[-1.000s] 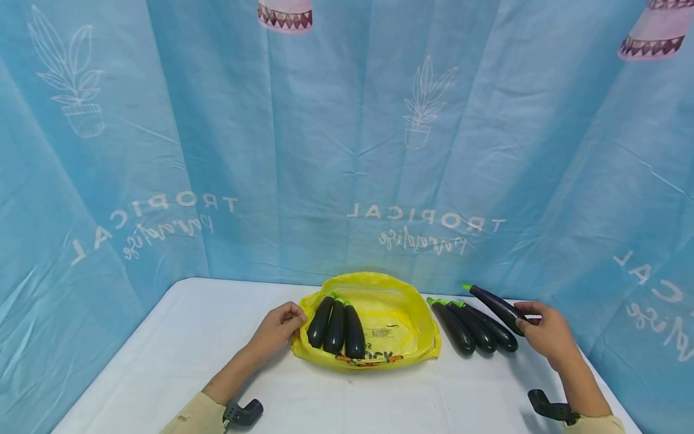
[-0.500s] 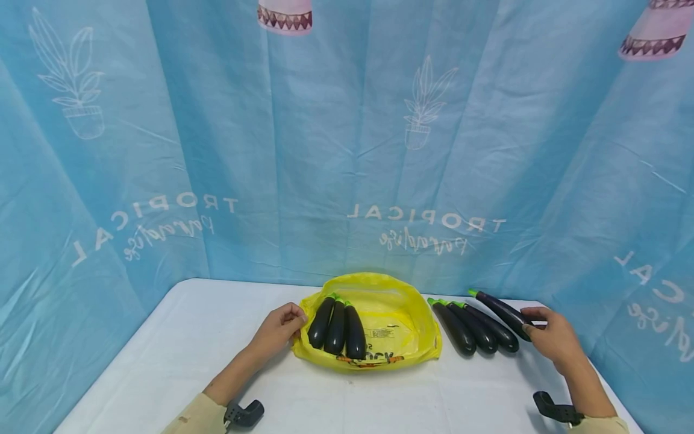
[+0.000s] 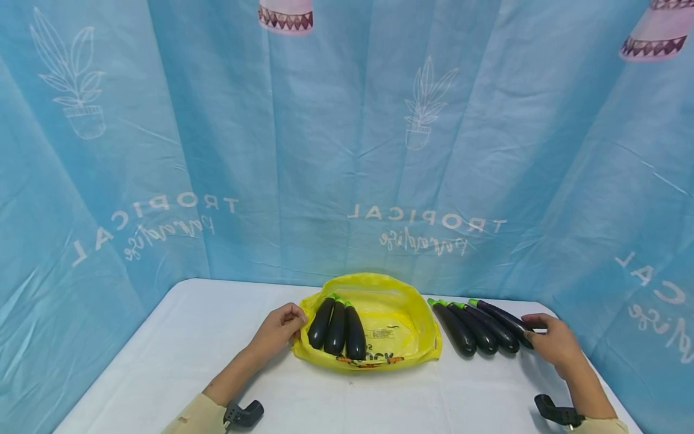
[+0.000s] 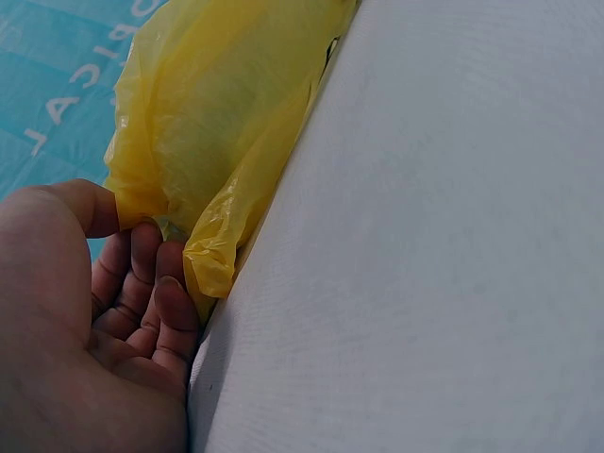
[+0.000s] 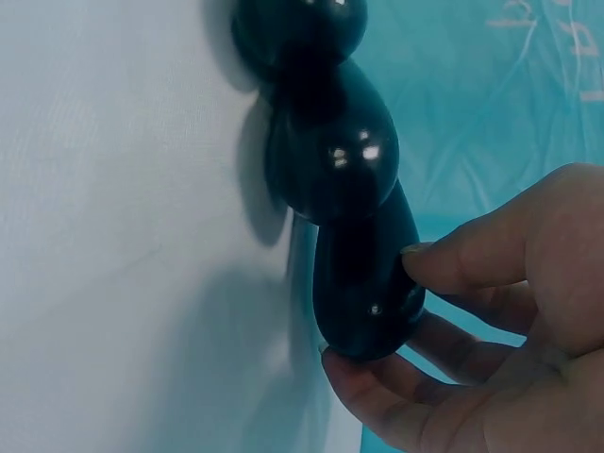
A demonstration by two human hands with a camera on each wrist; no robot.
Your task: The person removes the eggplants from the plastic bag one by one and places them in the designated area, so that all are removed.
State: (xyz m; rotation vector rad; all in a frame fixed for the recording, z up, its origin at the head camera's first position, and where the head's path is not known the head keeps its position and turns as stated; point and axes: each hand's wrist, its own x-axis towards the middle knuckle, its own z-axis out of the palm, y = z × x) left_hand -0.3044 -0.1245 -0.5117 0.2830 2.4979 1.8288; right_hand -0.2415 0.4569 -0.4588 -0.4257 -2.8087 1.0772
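Note:
My left hand pinches the left edge of a yellow plastic bag; the left wrist view shows the crumpled plastic between thumb and fingers. Inside the bag, on its left side, lie three dark purple eggplants with green stems pointing away. To the right of the bag, several more eggplants lie slanted side by side. My right hand grips the rounded end of the rightmost eggplant, thumb on one side and fingers on the other. In the right wrist view that eggplant is beside its neighbour.
A white cloth covers the table. Behind and at both sides hangs a blue curtain with white plant prints and lettering, close to the table's back edge. Each wrist wears a black strap device.
My right hand has lowered the eggplant and moved it slightly right, bringing it down alongside the others in the row. The left hand and the bag have stayed still.

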